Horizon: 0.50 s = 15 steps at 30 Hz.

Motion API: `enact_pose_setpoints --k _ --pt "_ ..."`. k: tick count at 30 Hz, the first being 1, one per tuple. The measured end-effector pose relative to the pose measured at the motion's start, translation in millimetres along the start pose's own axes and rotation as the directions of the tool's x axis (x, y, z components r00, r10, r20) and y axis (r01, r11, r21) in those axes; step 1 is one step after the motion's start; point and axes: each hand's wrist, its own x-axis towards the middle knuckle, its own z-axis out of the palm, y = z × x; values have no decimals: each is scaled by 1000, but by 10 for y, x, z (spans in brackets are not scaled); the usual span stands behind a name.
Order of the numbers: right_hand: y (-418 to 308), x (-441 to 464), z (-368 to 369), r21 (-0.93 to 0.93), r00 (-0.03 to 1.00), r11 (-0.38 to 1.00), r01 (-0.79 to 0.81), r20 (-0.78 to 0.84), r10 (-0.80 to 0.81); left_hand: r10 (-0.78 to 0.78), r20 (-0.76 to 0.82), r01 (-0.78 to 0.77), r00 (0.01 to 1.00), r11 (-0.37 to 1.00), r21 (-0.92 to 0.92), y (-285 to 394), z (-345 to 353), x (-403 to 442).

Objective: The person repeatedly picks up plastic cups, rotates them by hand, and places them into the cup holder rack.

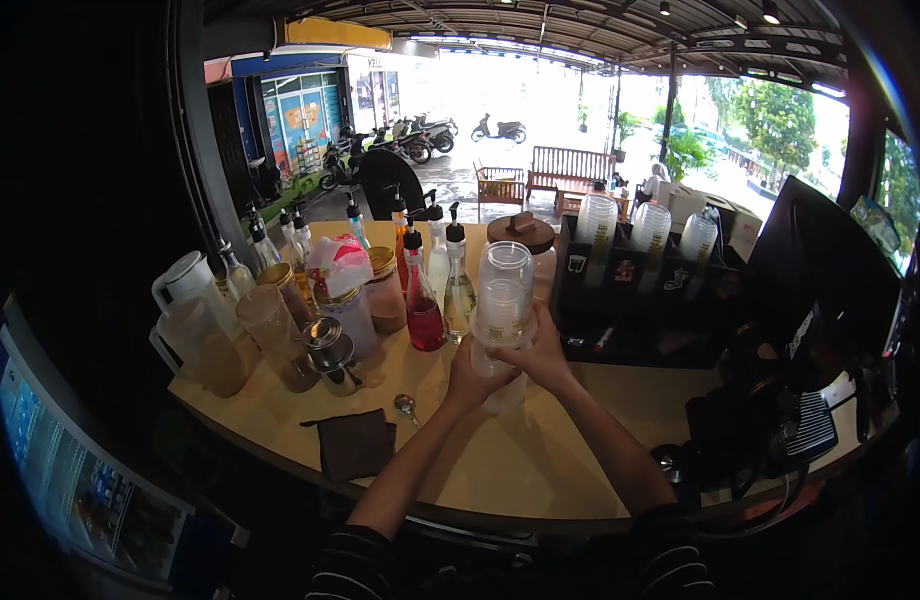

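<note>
Both hands are wrapped round a stack of clear plastic cups, held upright above the wooden counter. My left hand grips its lower left side, and my right hand grips the right side, a little higher. Behind the stack stands a jar with a brown wooden lid. Close on the left are pump bottles, one with red syrup and one with a pale liquid. A spoon and a folded dark cloth lie to the left of my forearms.
Pitchers, jars and a metal pot crowd the counter's left side. A black organizer with more cup stacks stands at the right, beside a dark monitor. Benches and motorbikes are outside.
</note>
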Motion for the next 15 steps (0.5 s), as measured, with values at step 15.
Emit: enact_pose_setpoints --k 15 --pt "-1128 3 157 -617 886 645 451 226 -404 368 -353 -486 860 803 -345 909 -860 8"
